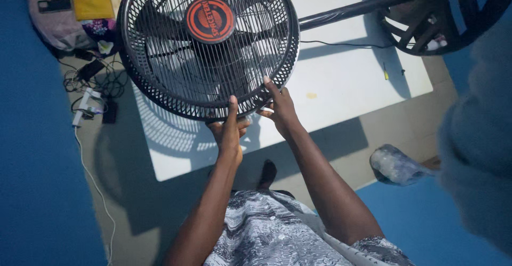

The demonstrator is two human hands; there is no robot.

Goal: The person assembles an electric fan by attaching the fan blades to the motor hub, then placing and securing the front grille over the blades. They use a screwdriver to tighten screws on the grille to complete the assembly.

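Fan grille [208, 47], black and round, sits over the blades while the left hand [229, 130] and right hand [280, 108] pinch its lower rim, seemingly mid-fitting and not yet clipped.

fan base [442, 15] cropped (top edge), blades blurred

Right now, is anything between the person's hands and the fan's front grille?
Nothing visible. The left hand and the right hand are both already on the lower rim of the black fan grille, fingers against its wires. The white board lies behind the fan, not in between.
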